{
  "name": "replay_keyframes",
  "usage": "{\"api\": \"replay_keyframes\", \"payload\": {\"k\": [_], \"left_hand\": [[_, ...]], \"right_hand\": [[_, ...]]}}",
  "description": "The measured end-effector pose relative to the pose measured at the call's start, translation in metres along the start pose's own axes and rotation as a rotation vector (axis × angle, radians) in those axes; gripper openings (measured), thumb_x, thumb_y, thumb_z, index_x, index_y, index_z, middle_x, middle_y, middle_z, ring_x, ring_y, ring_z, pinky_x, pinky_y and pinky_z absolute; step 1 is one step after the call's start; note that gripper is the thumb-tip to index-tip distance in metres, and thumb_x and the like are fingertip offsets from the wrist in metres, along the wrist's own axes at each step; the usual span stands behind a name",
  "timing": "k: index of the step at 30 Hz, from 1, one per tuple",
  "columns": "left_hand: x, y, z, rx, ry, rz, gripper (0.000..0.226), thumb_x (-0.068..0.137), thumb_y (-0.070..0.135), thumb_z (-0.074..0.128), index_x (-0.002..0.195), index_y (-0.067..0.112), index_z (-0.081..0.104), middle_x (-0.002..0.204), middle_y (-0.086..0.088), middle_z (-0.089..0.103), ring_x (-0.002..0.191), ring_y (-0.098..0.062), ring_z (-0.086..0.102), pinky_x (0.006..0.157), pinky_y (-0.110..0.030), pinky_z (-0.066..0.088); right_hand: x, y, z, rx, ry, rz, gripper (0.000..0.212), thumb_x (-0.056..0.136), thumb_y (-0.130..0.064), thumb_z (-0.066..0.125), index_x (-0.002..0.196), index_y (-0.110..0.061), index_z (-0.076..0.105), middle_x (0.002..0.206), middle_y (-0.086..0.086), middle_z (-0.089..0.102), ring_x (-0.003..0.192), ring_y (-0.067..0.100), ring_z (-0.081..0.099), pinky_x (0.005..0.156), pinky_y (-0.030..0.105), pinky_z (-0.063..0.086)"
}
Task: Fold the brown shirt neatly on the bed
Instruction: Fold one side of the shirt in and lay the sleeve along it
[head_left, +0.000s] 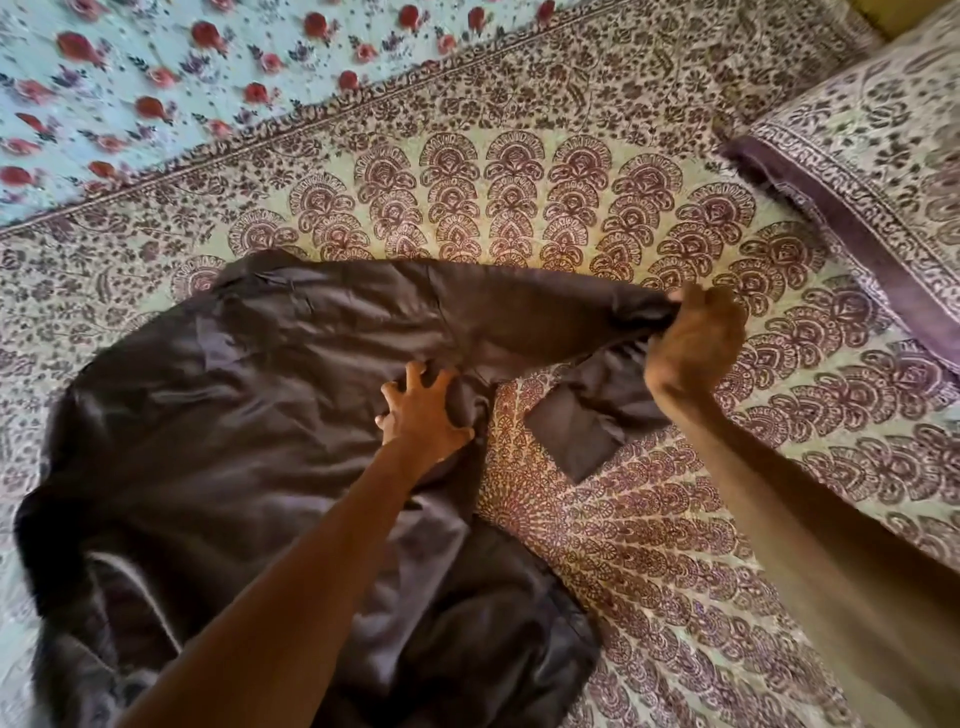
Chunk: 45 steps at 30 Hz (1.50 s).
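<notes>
A brown shirt (234, 415) lies spread on a bed (649, 545) covered with a block-printed spread, its body well to the left of the pillow (883, 156) and nearer the camera than it. The person's right hand (696, 343), the hand closer to the pillow, is clenched around the shirt's sleeve (519, 312) and holds it raised and taut, the loose end of the sleeve (587, 426) drooping below the fist. The left hand (421, 421), farther from the pillow, pins the cloth where sleeve meets body, fingers splayed and bent onto the fabric rather than closed around it.

The fabric looks thin, limp and faintly glossy (the sort that slides on itself), so it will probably not hold a crease unless pressed flat. The seams, shoulder and cuff look like the surest places to grip. The hem side, far from the pillow, is rumpled and will likely need smoothing. A floral sheet (156, 78) lies far left of the pillow.
</notes>
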<state>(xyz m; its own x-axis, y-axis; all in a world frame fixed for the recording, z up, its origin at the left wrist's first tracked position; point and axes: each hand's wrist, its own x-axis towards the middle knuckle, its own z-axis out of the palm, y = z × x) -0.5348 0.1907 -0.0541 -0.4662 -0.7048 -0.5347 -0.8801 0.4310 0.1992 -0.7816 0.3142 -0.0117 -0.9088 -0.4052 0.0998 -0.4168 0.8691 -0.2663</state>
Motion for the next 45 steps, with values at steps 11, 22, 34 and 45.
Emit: {"api": "replay_keyframes", "payload": {"k": [11, 22, 34, 45], "left_hand": [[-0.066, -0.034, 0.031, -0.175, 0.136, 0.175, 0.054, 0.085, 0.024, 0.062, 0.136, 0.024, 0.045, 0.139, -0.006, 0.041, 0.121, -0.034, 0.046, 0.097, -0.048, 0.045], [-0.265, -0.086, 0.105, -0.164, 0.340, 0.216, 0.037, 0.092, 0.036, 0.044, 0.125, 0.020, 0.051, 0.119, -0.002, 0.051, 0.099, -0.024, 0.052, 0.085, -0.036, 0.044], [-0.365, -0.083, 0.170, -0.070, 0.246, 0.397, 0.093, 0.064, 0.070, 0.061, 0.140, 0.023, 0.039, 0.141, -0.005, 0.039, 0.127, -0.027, 0.040, 0.114, -0.052, 0.022], [-0.386, -0.032, 0.204, -0.164, 0.386, 0.271, 0.103, 0.060, 0.061, 0.066, 0.148, 0.023, 0.028, 0.157, -0.005, 0.025, 0.147, -0.025, 0.017, 0.117, -0.059, 0.007]], "right_hand": [[-0.203, -0.011, -0.002, 0.009, -0.926, -0.272, 0.033, 0.082, -0.044, 0.067, 0.106, -0.023, 0.057, 0.104, 0.001, 0.068, 0.096, 0.022, 0.064, 0.077, 0.032, 0.049], [-0.297, 0.063, -0.071, 0.389, -1.320, 0.041, 0.030, 0.072, -0.032, 0.083, 0.098, -0.028, 0.067, 0.098, -0.004, 0.073, 0.090, 0.014, 0.069, 0.089, 0.034, 0.055], [-0.335, 0.090, -0.129, 0.748, -1.305, 0.596, 0.078, 0.054, -0.063, 0.083, 0.113, -0.016, 0.062, 0.108, 0.007, 0.074, 0.097, 0.026, 0.071, 0.093, 0.046, 0.052], [-0.357, 0.111, -0.145, 0.711, -1.093, 0.361, 0.056, 0.073, -0.046, 0.076, 0.099, 0.003, 0.067, 0.093, 0.019, 0.071, 0.081, 0.026, 0.062, 0.067, 0.033, 0.050]]}}
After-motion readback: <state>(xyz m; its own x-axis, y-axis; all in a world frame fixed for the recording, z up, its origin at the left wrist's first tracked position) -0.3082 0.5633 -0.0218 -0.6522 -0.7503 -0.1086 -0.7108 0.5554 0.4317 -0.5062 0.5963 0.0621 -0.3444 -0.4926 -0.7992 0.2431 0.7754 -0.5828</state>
